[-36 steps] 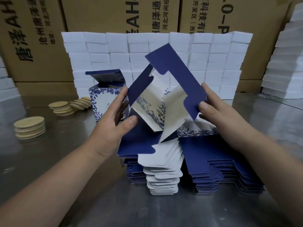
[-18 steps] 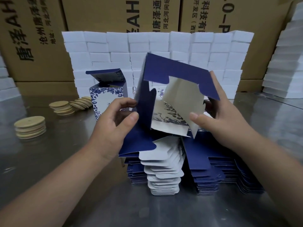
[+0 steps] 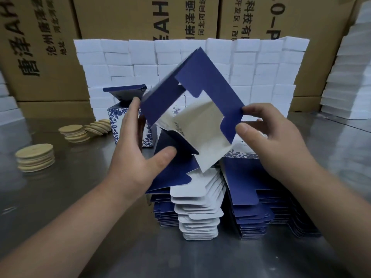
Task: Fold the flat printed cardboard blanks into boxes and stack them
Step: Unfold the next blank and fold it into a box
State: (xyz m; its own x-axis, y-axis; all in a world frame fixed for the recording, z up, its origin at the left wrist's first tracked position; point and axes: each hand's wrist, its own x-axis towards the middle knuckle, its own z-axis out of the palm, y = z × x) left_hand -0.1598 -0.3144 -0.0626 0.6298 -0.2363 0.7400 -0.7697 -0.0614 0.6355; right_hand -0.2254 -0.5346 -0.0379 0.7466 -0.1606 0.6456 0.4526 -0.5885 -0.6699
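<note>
— Which step is this?

— Opening one blank (image 3: pixel 200 93) into a tube, held tilted above the pile of flat blanks (image 3: pixel 247 187). The left hand (image 3: pixel 132 157) grips its lower side, thumb on a blue flap. The right hand (image 3: pixel 271 141) pinches the right corner.

— Next?

— Probably tucking the end flaps in, though which goes first is hard to see.

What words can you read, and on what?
"唐泽AH" and "沧州唐泽": left brown carton
"唐泽通" and "河北河间": middle brown carton
"科技有" and "-0-P": right brown carton
Smaller carton print: too blurred.
half-folded box: no words seen.
</note>
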